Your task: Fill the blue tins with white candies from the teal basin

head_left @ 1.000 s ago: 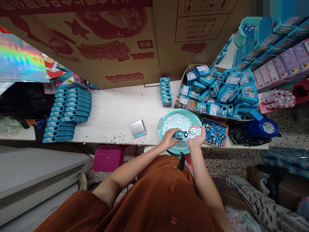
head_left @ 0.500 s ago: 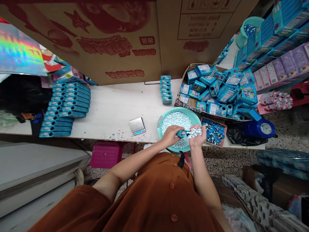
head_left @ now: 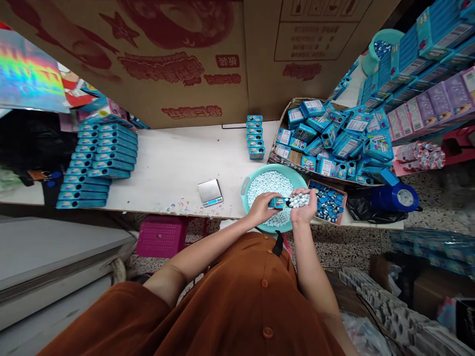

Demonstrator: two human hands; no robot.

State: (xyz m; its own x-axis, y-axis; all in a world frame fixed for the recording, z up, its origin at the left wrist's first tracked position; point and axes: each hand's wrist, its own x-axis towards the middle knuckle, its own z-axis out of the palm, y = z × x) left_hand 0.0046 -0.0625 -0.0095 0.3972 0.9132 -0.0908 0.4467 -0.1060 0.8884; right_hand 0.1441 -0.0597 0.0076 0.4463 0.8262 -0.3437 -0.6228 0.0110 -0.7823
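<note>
In my left hand point(head_left: 261, 209) is a small blue printed box point(head_left: 277, 202), lying on its side with its dark round opening facing right. My right hand point(head_left: 305, 213) is cupped around a heap of small white pellets point(head_left: 299, 200), held right against that opening. Both hands are over a turquoise basin point(head_left: 244, 190), which holds many more of the same white pellets point(head_left: 270, 183). Whether any pellets are inside the box cannot be seen.
A small scale point(head_left: 210, 192) sits left of the basin. Behind it stands a row of blue boxes point(head_left: 255, 137). To the right are a carton of blue boxes point(head_left: 326, 138) and a tray of blue caps point(head_left: 328, 202). Stacked boxes point(head_left: 96, 163) stand at left, before a large cardboard carton point(head_left: 200, 89).
My left hand has tilted the box slightly, and its opening is now more visible beside the pellets. My right hand stays cupped in nearly the same place. The view has shifted a little.
</note>
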